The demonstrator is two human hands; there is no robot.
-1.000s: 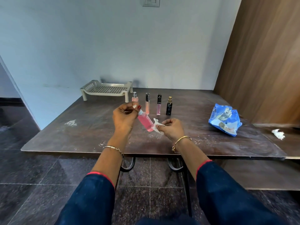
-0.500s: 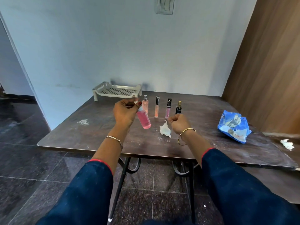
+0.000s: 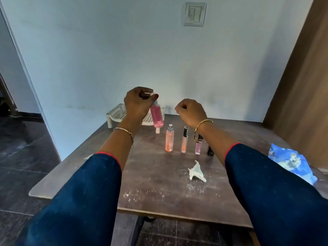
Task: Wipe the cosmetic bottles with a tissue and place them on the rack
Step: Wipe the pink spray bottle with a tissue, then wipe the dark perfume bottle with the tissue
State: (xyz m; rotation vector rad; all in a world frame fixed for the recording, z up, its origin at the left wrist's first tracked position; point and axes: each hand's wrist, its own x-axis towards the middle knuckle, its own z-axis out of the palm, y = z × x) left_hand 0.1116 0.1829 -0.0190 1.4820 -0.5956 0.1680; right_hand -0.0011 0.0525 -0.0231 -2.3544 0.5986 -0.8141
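Pale wall [image 3: 88, 50] stood behind a dark, mottled surface [image 3: 159, 189] dusted with white specks. Above its far end the left hand [image 3: 137, 103] held a pink bottle [image 3: 157, 117] in the air. Its fingers [image 3: 147, 92] and thumb were curled round the cap end, so the body hung downward, slightly tilted and clear of the surface. Just behind and below those fingers a white slatted rack [image 3: 117, 113] sat against the wall. The bottle overlapped the rack's right part, and whether the two touched could not be told. Right of the gripping fingers, at much the same height, the right hand [image 3: 191, 112] was raised with its fingers [image 3: 179, 108] curled into a loose fist that held nothing. Below the two hands four more bottles stood upright in a row. A peach spray bottle [image 3: 169, 139] was nearest beneath the left fingers, followed by an orange tube [image 3: 184, 140], a pink tube [image 3: 198, 148] and a black bottle [image 3: 210, 151]. The last two were partly hidden behind the right wrist and its gold bangle [image 3: 202, 129]. Nearer the person, well below the right fingers, a crumpled white tissue [image 3: 196, 171] lay on the surface, apart from both hands. Far right of the right fingers lay a blue packet [image 3: 292, 166], with a wooden panel [image 3: 305, 86] rising beyond it. A switch plate [image 3: 194, 14] was set in the wall high above both hands.
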